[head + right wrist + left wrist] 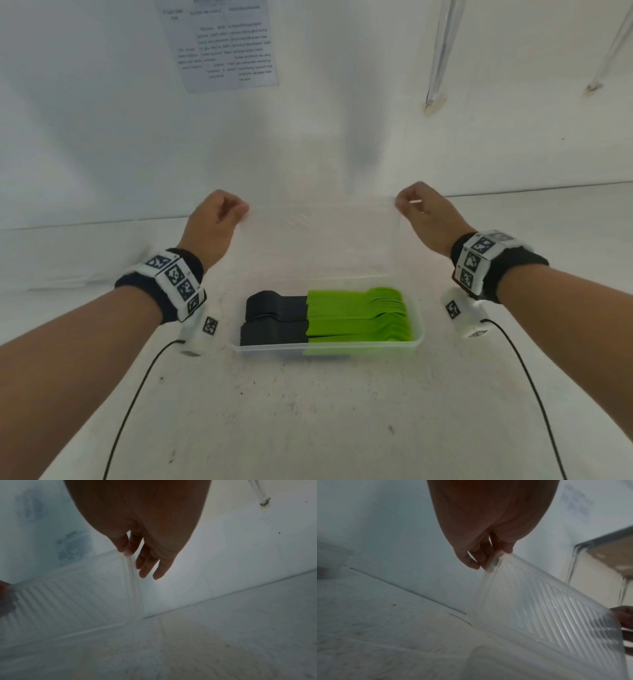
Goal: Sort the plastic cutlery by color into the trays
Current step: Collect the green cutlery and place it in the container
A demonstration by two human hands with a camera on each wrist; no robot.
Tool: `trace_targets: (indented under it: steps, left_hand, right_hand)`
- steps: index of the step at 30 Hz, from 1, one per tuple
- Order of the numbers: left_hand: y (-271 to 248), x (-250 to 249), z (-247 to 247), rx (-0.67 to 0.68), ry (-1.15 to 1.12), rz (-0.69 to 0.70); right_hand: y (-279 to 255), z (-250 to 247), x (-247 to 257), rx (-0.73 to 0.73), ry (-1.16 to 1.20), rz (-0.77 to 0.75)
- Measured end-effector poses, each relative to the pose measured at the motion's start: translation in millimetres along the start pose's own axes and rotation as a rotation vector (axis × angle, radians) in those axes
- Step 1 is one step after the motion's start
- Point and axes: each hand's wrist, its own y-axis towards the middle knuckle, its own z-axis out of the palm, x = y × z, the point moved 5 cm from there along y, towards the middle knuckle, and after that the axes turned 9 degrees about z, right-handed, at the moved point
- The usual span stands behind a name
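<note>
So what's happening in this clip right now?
A person holds a clear ribbed lid up above the table, the left hand and the right hand each pinching an upper corner. Below it sits an open clear tray holding black cutlery beside green cutlery. Nothing is sorted out yet.

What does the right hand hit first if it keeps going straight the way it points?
Probably the white wall. The right hand, pinching the clear lid by its corner, points away from the person; nothing else shows ahead. Depth to the wall is unclear.
</note>
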Motion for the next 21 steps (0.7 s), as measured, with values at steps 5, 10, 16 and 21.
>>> trace_targets:
  steps: [5,10,16,21]
  left_hand:
    - [4.2,-25.9,-9.6,-0.096,-0.113,-0.010]
    - [-33.3,-4.5,8.1,0.215,0.042,-0.143]
    - [-88.6,17.9,31.0,0.373,0.333,-0.165]
    - [-104.7,20.7,42.6,0.375,0.188,-0.126]
  right_hand:
    - [-19.8,-16.0,29.3,-0.116,0.188,0.025]
    - [-50.1,2.1,21.1,0.058,-0.142,0.118]
    - [-92.0,42.0,-18.9,0.129,-0.293,0.230]
    - [-109.6,62.2,-25.5,0.106,-0.202,0.335]
